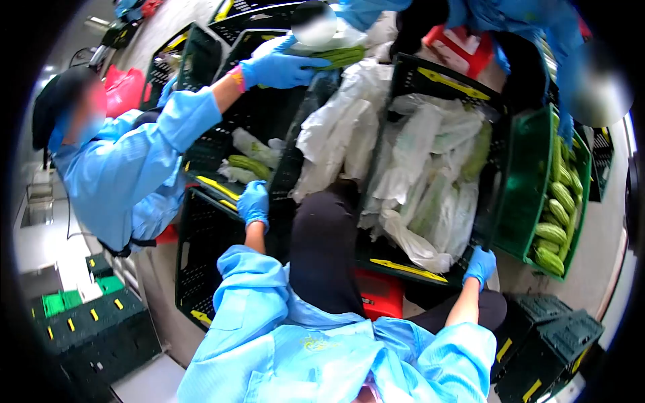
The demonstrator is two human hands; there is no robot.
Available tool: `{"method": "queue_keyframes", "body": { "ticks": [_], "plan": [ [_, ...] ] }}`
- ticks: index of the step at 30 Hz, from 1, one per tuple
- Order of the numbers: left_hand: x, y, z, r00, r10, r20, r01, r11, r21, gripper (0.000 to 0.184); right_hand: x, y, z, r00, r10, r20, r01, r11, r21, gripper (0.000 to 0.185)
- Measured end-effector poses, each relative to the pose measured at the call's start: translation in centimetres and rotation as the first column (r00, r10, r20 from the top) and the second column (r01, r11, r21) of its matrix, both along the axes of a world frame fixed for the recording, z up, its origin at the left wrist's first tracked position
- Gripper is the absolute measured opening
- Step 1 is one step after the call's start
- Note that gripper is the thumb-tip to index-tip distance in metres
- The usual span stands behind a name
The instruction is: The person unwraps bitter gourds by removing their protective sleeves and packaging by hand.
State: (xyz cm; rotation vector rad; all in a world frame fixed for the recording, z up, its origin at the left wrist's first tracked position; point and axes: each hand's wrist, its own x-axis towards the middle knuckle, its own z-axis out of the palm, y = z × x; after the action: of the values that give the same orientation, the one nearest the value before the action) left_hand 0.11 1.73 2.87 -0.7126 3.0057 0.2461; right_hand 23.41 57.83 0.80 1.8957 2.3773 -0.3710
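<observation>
Steadily, hold the bag-filled crate (408,270) level.
Right hand (480,267) clasps its corner; whether left hand (254,205) grips, I cannot tell.

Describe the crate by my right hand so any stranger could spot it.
Start at your dark left leg, mid-picture, and look right. The black crate has your gloved right hand at its near corner; white bags fill it, whereas the green crate beyond holds bare vegetables.
</observation>
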Motion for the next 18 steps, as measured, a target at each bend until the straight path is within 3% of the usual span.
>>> {"method": "queue_keyframes", "body": {
  "ticks": [9, 18],
  "plan": [
    [0.1, -0.6, -0.7, 0.994, -0.080, -0.077, 0.080, 0.997, -0.007, 0.026, 1.6, 2.0, -2.6, 0.996, 0.066, -0.054, -0.067, 0.997, -0.026, 0.042],
    [0.1, -0.5, -0.7, 0.996, -0.053, -0.070, 0.054, 0.998, 0.016, 0.023, 0.5, 0.6, -0.4, 0.997, 0.076, -0.022, -0.076, 0.997, -0.026, 0.045]
  ]
}}
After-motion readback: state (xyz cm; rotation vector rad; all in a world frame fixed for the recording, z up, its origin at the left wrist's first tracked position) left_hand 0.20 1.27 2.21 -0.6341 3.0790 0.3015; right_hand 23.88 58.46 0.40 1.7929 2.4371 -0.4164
